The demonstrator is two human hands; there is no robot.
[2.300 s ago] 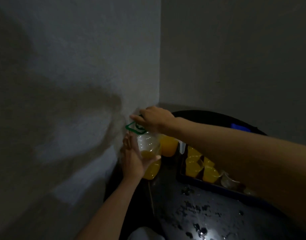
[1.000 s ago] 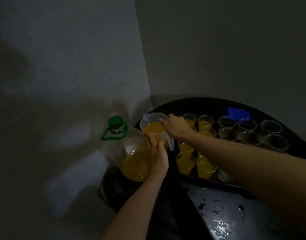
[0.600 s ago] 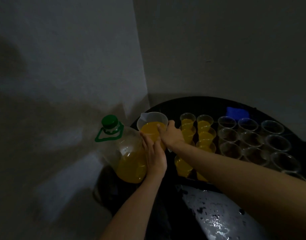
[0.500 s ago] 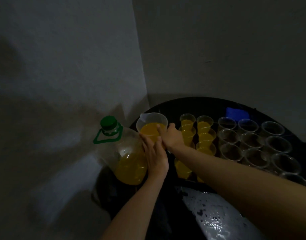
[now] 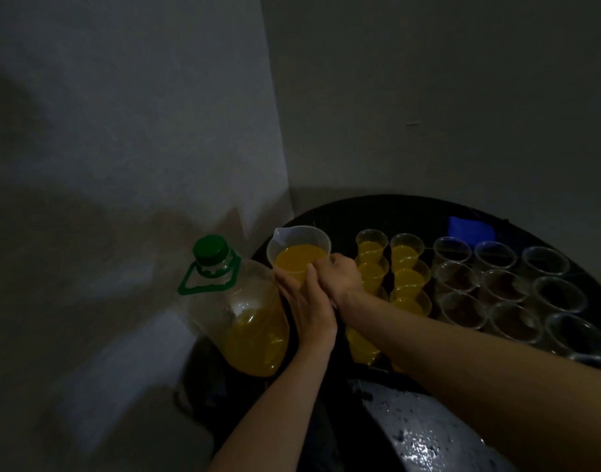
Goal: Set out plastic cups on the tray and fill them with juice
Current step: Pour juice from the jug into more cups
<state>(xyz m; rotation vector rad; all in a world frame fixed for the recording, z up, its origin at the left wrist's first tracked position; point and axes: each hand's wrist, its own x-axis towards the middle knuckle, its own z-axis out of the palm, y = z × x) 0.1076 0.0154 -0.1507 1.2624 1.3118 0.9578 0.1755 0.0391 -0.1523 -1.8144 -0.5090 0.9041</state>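
A clear measuring jug (image 5: 299, 248) holding orange juice stands at the table's left edge. My right hand (image 5: 336, 277) grips its right side; the handle is hidden under the fingers. Just left of it leans a big clear juice bottle (image 5: 248, 328) with a green cap (image 5: 210, 248), about a third full. My left hand (image 5: 309, 311) lies with straight fingers against the bottle's right side, fingertips up by the jug. On the dark tray (image 5: 374, 369) two rows of filled cups (image 5: 372, 247) stand beside several empty clear cups (image 5: 496, 287).
Walls meet in a corner close behind the bottle. The black round table (image 5: 326, 212) carries a blue object (image 5: 469, 228) at the back. A wet, shiny surface (image 5: 428, 434) lies in front, below my right forearm.
My right hand left the bottle's cap and closed on the jug's side. The bottle now stands capped and leaning, with my left hand still flat against it.
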